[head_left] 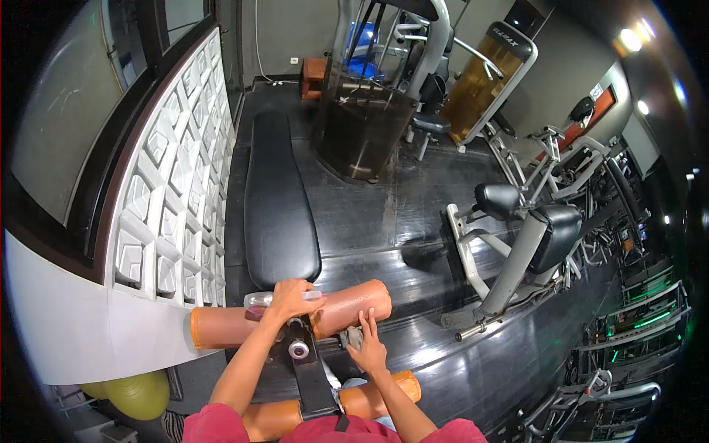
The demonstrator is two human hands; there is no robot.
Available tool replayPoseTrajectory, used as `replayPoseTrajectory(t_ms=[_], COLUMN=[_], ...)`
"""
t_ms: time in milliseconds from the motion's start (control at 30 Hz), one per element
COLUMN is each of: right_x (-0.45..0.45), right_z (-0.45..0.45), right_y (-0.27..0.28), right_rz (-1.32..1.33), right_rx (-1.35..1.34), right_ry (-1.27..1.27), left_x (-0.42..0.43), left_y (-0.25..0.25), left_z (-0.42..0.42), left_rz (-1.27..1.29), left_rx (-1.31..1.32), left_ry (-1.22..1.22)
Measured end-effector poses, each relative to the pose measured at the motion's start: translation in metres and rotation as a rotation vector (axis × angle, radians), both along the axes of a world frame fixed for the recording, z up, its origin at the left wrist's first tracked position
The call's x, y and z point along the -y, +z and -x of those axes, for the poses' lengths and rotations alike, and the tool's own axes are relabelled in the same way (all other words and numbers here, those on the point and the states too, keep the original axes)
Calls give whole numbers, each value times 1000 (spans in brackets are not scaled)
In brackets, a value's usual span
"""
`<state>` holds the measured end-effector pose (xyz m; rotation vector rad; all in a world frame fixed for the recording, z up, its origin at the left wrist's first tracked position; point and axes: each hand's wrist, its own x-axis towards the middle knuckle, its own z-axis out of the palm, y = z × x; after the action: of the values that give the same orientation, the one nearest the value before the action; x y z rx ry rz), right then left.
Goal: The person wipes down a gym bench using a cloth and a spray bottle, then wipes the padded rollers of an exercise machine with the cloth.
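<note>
Head view: near the close end of the black bench (282, 207) lies the orange roller (351, 304). The left hand (293, 299) curls its fingers over a clear bottle (258, 300); the right hand (368, 350) rests slightly spread fingers on the roller, their grip on the grey cloth (355, 337) unclear. Wiping probably wants flat, even pressure. The roller's long axis slants, free end rightward and slightly away.

Orange-brown rollers (341, 308); black bench pad (281, 207); yellow-green ball (139, 396); crimson sleeves (216, 425).

Left grip (291, 300) on clear bottle (256, 300); right grip (370, 354) with grey cloth (355, 337), touching orange roller (354, 303).
</note>
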<state>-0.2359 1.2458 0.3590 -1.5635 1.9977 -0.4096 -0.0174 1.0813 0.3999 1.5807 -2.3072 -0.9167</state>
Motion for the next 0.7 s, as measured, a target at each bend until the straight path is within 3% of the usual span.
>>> replayPoseTrajectory(t_ms=[100,267,333,367,433,533,700], right_x=[0,5,12,17,38,76,110], right_z=[2,15,33,43,60,75,92], right_y=[7,8,2,1,9,40,6], right_rz=[-31,-34,316,312,300,244,189], right_rx=[0,55,78,69,302,70,-40], right_ry=[14,41,175,180,-197,-240,-118], left_x=[-5,-19,-22,-23,-26,-30,-30], left_y=[-31,-69,-78,-82,-87,-74,-87], left_z=[-17,-21,-19,-19,-19,-19,-18], left_rz=[172,240,259,257,223,293,277], left_rx=[-169,-311,-372,-381,-369,-370,-455], left_ry=[-49,-93,-79,-73,-59,-85,-68])
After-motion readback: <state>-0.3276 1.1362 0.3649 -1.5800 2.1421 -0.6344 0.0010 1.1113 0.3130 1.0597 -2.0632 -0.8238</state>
